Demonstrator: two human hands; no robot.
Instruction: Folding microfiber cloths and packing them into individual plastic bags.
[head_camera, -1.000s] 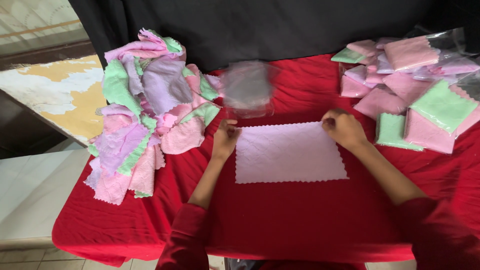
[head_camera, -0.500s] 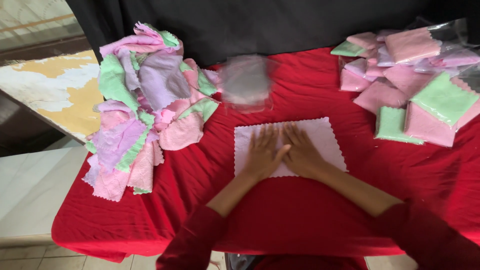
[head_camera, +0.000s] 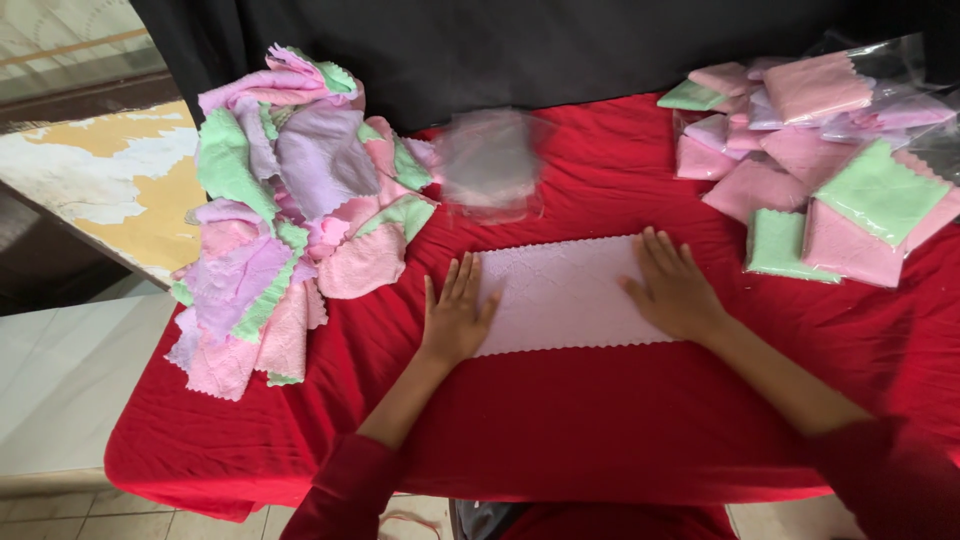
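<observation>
A pale pink cloth (head_camera: 565, 295) with scalloped edges lies flat on the red tablecloth (head_camera: 560, 440). It looks like a wide rectangle, narrower front to back than before. My left hand (head_camera: 455, 315) rests flat on its left end, fingers spread. On the cloth's right end lies my right hand (head_camera: 672, 290), also flat with fingers apart. Neither hand grips anything.
A loose heap of pink, green and lilac cloths (head_camera: 290, 200) covers the table's left side. Folded cloths (head_camera: 830, 170), some in clear bags, are stacked at the right. A clear plastic bag (head_camera: 490, 165) lies behind the pink cloth. Black fabric hangs at the back.
My hands went from the cloth's far corners to its middle, then slid apart to its left and right ends. The cloth now appears as a shallower, wider rectangle.
</observation>
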